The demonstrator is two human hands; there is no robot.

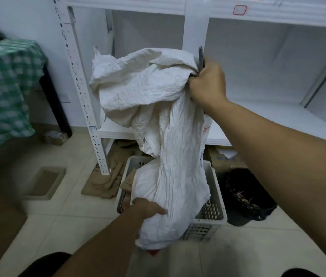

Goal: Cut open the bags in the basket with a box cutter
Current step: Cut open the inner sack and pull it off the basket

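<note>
Presently, two bare hands are engaged on one large white woven bag [158, 120], which hangs stretched above one white perforated basket [214, 198] standing on the floor. The right hand [208, 82] is raised and closed around the bunched upper end of the bag, and in the same fist it clamps one dark, slim box cutter [200, 56], whose end projects upward past the knuckles; whether the blade is out cannot be told. The left hand [148, 210] is closed on the bag's lower end, at the basket's near left corner. The bag's lower part hangs over the basket's interior; brown paper shows inside along the basket's left wall. One black bin [248, 196] stands just beside the basket on its right, and flattened brown cardboard [108, 180] lies just beside it on the left, under the foot of the white shelving unit [198, 21] directly behind. One shallow tray [44, 182] lies on the floor further left. Open floor remains on the near side of the basket. The floor is pale tile [74, 216]; one table draped in green checked cloth [4, 86] stands at far left against a white wall.
</note>
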